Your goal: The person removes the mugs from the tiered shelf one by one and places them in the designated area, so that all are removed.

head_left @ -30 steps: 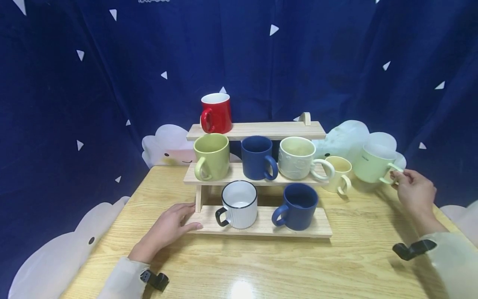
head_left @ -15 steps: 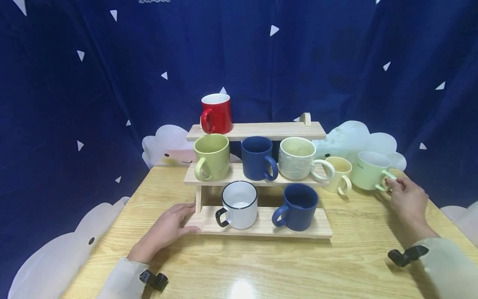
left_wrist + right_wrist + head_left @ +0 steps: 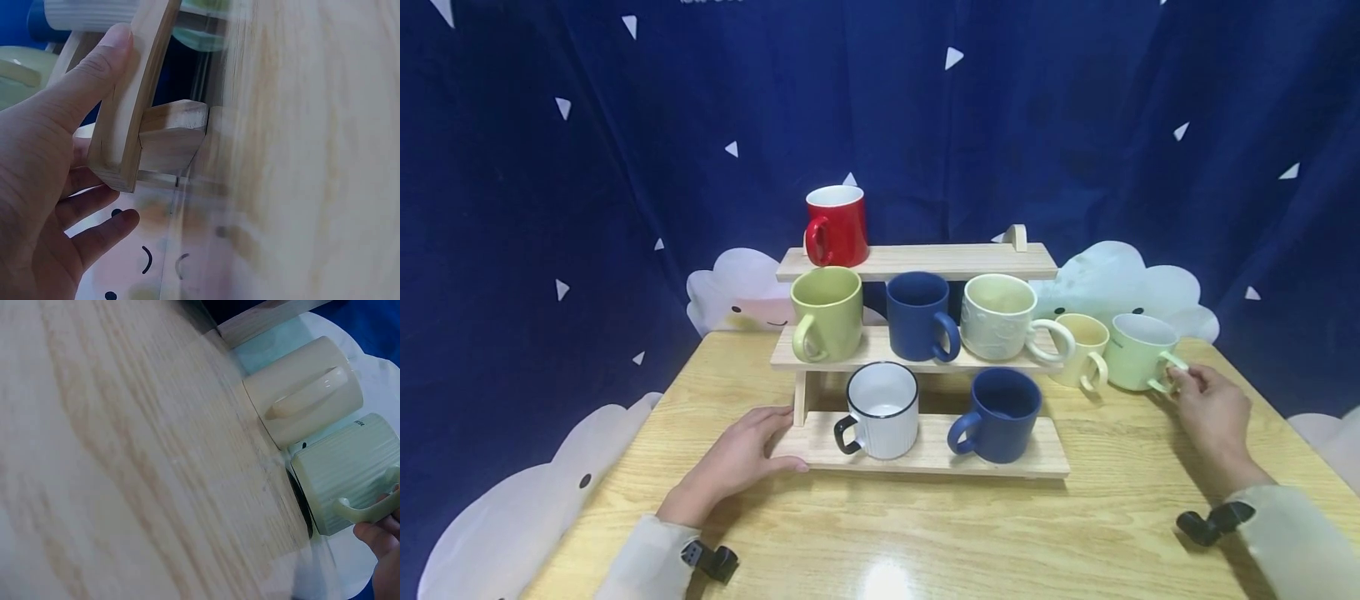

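My right hand [image 3: 1213,415] pinches the handle of a mint green mug [image 3: 1141,358] at the back right of the table. In the right wrist view a dark sliver of shadow lies along the base of this mug. Just left of it a pale yellow mug [image 3: 1084,346] stands on the wood, its handle toward me. At the left end of the three-tier wooden rack [image 3: 925,458], my left hand [image 3: 737,457] holds the bottom board. The left wrist view shows the thumb [image 3: 103,62] on one face of the board and the other fingers around its end.
A white mug with a black rim [image 3: 883,425] and a navy mug [image 3: 1003,421] stand on the bottom tier. The middle tier bears an olive mug [image 3: 831,321], another navy mug [image 3: 917,321] and a cream embossed mug [image 3: 996,325]. A red mug [image 3: 842,233] is on top.
My right hand has brought the mint green mug down and slightly left, from above the table's back right to beside the yellow mug. The left hand has stayed at the rack.
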The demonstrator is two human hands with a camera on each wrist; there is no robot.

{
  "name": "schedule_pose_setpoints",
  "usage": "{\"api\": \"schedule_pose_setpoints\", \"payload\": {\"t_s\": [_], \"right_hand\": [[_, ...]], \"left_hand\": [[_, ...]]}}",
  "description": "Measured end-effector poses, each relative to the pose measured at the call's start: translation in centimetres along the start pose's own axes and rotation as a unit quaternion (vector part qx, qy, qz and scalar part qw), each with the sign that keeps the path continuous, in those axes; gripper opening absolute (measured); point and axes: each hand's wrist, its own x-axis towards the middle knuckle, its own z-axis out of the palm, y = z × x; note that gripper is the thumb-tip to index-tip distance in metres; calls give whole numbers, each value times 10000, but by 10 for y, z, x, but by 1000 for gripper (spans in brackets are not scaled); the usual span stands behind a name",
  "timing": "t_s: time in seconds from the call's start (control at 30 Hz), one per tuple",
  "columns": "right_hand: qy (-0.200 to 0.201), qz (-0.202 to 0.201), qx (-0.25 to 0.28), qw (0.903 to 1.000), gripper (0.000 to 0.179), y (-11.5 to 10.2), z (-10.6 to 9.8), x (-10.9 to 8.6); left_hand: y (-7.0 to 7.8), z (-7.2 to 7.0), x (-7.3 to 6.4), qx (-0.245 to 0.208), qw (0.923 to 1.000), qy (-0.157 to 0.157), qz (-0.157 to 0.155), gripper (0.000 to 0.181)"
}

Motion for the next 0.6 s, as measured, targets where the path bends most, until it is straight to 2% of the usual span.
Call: {"api": "schedule_pose_setpoints", "payload": {"t_s": [0.27, 0.6], "right_hand": [[-20, -14, 168, 9999, 44, -4, 1, -7], [-449, 248, 487, 9975, 49, -2, -1, -13]], "left_hand": [[0, 0, 1, 20, 10000, -75, -51, 87], [1, -1, 1, 16, 10000, -40, -28, 88]]}}
